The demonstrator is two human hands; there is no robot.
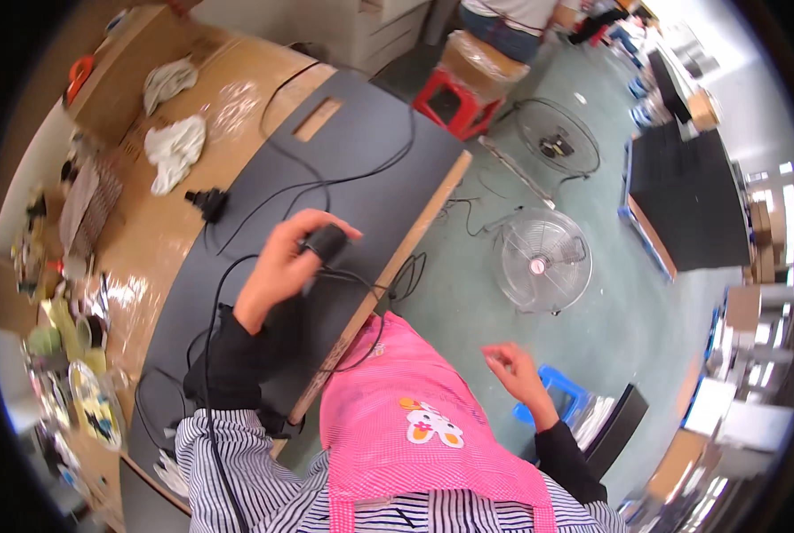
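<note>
My left hand [277,266] is closed around a short black cylindrical object [326,242] above the dark grey board [370,142]. Its exact kind is hidden by my fingers. Thin black cables [361,173] loop over the board close to this hand, and one runs along my left sleeve. My right hand [517,377] hangs in the air to the right of my pink apron [414,391], over the floor. Its fingers are loosely bent and apart, with nothing in them. A small black clamp-like piece [207,204] lies at the board's left edge.
Brown film-covered tabletop [228,98] extends left, with white cloths [175,153], tape rolls [90,331] and a cardboard box [130,71]. On the floor stand a fan [543,260], a fan cage [557,138], a red stool [457,105] and a blue stool [561,391]. A person [508,31] is at the top.
</note>
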